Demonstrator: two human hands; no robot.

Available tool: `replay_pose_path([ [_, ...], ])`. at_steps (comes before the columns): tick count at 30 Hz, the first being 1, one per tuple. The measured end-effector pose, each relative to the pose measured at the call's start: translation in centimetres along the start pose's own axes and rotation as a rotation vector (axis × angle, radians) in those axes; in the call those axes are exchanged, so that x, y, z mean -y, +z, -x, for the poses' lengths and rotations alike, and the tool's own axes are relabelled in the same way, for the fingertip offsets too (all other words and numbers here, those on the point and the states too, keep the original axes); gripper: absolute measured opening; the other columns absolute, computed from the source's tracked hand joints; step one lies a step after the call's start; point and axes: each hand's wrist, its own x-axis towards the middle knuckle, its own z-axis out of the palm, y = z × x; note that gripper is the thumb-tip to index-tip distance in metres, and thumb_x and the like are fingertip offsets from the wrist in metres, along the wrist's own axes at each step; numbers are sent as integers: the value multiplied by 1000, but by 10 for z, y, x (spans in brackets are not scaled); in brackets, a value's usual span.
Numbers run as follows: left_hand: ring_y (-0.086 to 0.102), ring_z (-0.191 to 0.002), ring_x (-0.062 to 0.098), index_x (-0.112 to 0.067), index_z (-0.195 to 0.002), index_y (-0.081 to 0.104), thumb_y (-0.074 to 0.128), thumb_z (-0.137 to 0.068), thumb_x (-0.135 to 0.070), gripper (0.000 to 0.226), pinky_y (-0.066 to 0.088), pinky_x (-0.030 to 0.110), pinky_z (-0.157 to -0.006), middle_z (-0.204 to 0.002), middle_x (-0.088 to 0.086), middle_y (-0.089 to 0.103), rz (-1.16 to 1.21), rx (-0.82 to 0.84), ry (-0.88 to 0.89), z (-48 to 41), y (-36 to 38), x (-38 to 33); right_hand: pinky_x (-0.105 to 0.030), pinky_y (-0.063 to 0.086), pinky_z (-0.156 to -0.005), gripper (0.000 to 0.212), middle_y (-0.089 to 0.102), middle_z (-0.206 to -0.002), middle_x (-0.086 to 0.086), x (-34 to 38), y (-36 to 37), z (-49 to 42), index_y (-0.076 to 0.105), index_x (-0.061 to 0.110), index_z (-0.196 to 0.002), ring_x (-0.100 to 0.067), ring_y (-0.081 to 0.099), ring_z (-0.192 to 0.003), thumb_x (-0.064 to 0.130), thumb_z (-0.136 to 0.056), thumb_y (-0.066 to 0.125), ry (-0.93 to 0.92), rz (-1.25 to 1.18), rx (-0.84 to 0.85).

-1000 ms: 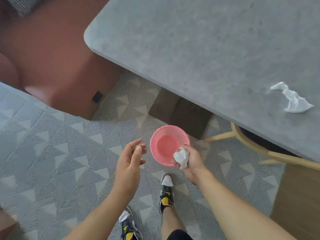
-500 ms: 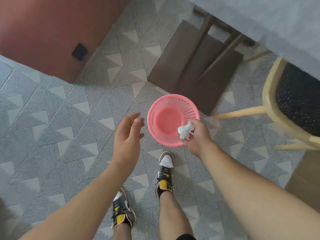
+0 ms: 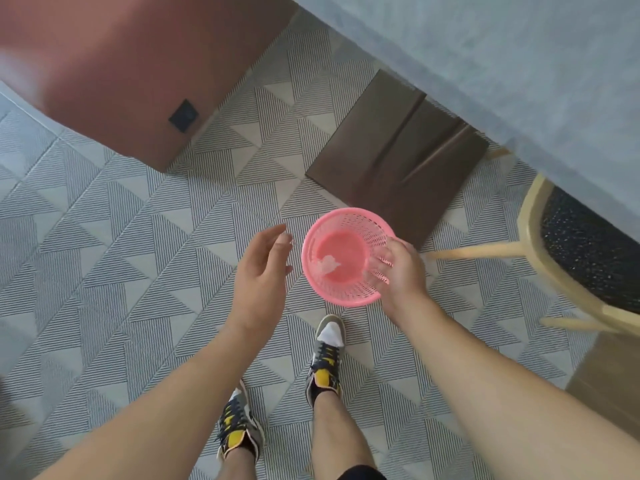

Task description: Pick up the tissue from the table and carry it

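Pink plastic basket [image 3: 346,289] stands on the patterned floor [image 3: 114,244] — a white paper wad [image 3: 327,264] lies inside. Right hand [image 3: 398,271] hangs over its rim, fingers spread (holding nothing); left hand [image 3: 259,271] hovers beside it, relaxed and empty.

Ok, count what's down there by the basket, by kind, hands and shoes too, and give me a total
Pink mesh basket: 1
Crumpled white tissue, inside the basket: 1
Hands: 2, the left hand beside the basket, the right hand over its rim
Sneakers: 2, left sneaker, right sneaker
Wooden chair: 1
Total: 7
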Motion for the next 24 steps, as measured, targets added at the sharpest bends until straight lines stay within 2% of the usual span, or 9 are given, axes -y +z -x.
replay_pose_path([
  [3, 63, -126, 10, -25, -132, 62, 50, -111, -27, 25, 56, 35, -102, -136, -2, 66, 17, -14, 27, 9, -8, -16, -45, 53, -105, 19, 73, -120, 2, 15, 8, 28, 68, 28, -120, -18, 70, -112, 26, -105, 56, -108, 81, 53],
  [6, 62, -128, 7, -33, -131, 62, 52, -108, -36, 25, 54, 41, -108, -138, -8, 65, 41, -30, 57, 27, -19, -36, -39, 51, -103, 16, 72, -127, 3, 33, 17, 65, 73, 34, -109, -14, 70, -114, 28, -103, 59, -216, 135, 117],
  [8, 62, -127, 6, -33, -131, 63, 51, -98, -45, 37, 53, 41, -109, -137, -11, 66, 60, -57, 80, 40, -27, -55, -37, 53, -103, 14, 72, -129, 1, 48, 22, 90, 76, 37, -106, -15, 70, -115, 34, -98, 64, -277, 149, 147],
  [12, 61, -128, 4, -32, -131, 64, 50, -94, -45, 42, 53, 40, -111, -138, -11, 64, 106, -102, 116, 69, -46, -95, -49, 52, -108, 29, 73, -125, 10, 77, 25, 142, 75, 49, -111, -15, 67, -120, 56, -86, 61, -411, 286, 201],
  [14, 64, -122, 0, -35, -128, 64, 49, -94, -44, 38, 53, 38, -109, -132, -13, 66, 140, -125, 139, 86, -56, -115, -51, 50, -111, 28, 72, -125, 13, 93, 28, 171, 74, 47, -116, -13, 66, -121, 53, -92, 60, -475, 310, 251],
  [17, 64, -115, 0, -41, -123, 63, 48, -94, -44, 33, 52, 40, -111, -124, -17, 66, 172, -164, 167, 112, -71, -142, -49, 50, -112, 26, 70, -128, 12, 113, 34, 216, 70, 36, -126, -1, 69, -110, 39, -104, 57, -539, 308, 344],
  [19, 63, -108, 0, -43, -122, 64, 48, -94, -46, 33, 50, 44, -113, -118, -20, 66, 196, -193, 174, 127, -79, -157, -45, 49, -115, 31, 69, -129, 11, 122, 39, 243, 67, 26, -134, -2, 66, -119, 31, -106, 56, -577, 308, 395],
  [22, 64, -104, -5, -42, -122, 65, 48, -95, -45, 32, 50, 45, -114, -106, -25, 69, 243, -241, 209, 155, -94, -180, -39, 48, -115, 43, 67, -133, 11, 133, 47, 285, 62, 23, -140, -3, 62, -127, 37, -100, 54, -629, 346, 479],
  [24, 64, -110, -5, -41, -123, 65, 48, -95, -45, 32, 49, 46, -115, -113, -21, 68, 268, -279, 234, 177, -109, -195, -40, 47, -117, 47, 66, -135, 11, 137, 53, 312, 60, 26, -141, -3, 60, -129, 41, -97, 53, -646, 365, 531],
])
